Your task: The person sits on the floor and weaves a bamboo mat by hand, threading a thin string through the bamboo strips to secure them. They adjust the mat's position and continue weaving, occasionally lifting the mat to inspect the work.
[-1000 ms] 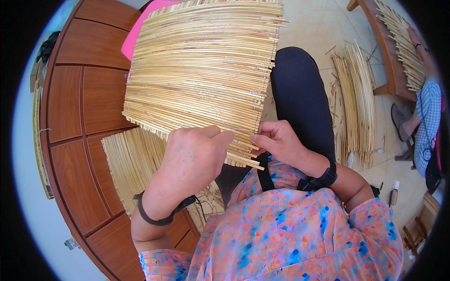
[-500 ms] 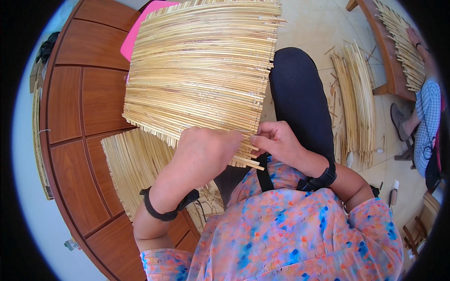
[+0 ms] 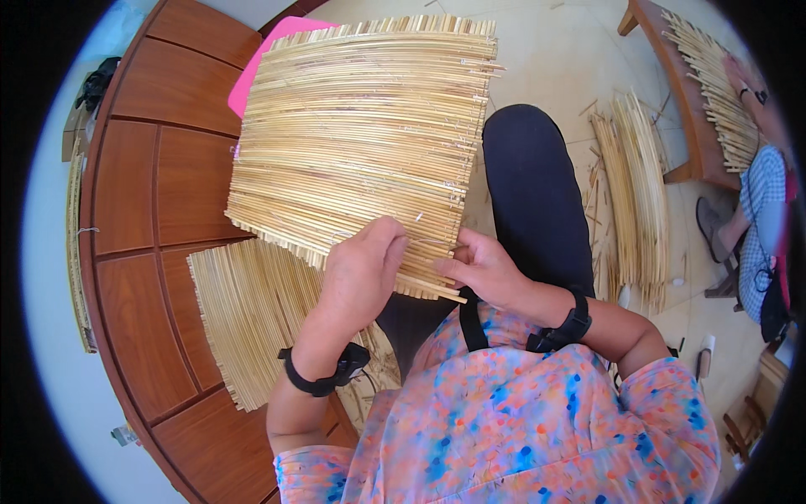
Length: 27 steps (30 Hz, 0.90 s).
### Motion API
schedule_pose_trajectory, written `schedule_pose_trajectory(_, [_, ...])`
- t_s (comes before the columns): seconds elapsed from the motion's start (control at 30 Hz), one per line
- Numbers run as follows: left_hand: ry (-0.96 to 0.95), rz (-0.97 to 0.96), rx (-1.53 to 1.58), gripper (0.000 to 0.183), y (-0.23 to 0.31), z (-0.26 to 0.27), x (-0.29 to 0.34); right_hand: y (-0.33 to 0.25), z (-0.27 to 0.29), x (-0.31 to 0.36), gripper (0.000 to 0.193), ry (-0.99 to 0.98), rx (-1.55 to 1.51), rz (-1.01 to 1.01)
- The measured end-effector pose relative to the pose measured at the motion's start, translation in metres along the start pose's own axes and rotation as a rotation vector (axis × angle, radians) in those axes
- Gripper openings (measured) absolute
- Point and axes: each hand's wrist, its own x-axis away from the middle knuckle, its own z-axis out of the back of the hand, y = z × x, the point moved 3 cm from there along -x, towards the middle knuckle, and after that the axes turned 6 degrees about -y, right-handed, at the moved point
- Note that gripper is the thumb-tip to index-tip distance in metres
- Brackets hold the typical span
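A mat of thin yellow reed stalks (image 3: pixel 361 126), laid side by side and bound with fine thread, slopes up and away in front of me. My right hand (image 3: pixel 487 267) grips its near right corner, thumb on top and the other fingers partly hidden at the edge. Above the mat's near edge is my left hand (image 3: pixel 363 270), its fingertips pinched together; what they hold, if anything, is too small to make out. A pale thread loop (image 3: pixel 340 236) shows beside its knuckles. One stalk end sticks out past the corner, below my right hand.
A second reed mat (image 3: pixel 248 311) leans by the brown wooden panelled furniture (image 3: pixel 193 185) at left. Under the held mat's far end is a pink surface (image 3: pixel 252 76). Loose reed bundles (image 3: pixel 642 202) lie on the floor at right. Another person's hand (image 3: pixel 739 76) rests on a mat over a wooden bench (image 3: pixel 697 134).
My left hand has drawn back leftward from the right hand, and its fingers have lifted off the corner. My right hand stays at the mat's corner. The view has shifted slightly.
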Motion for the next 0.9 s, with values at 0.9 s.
schedule_pose_trajectory(0.9, [0.161,-0.455,0.477,0.007,0.083,-0.022,0.047,-0.179,-0.065,0.161,0.022,0.346,1.032,0.03])
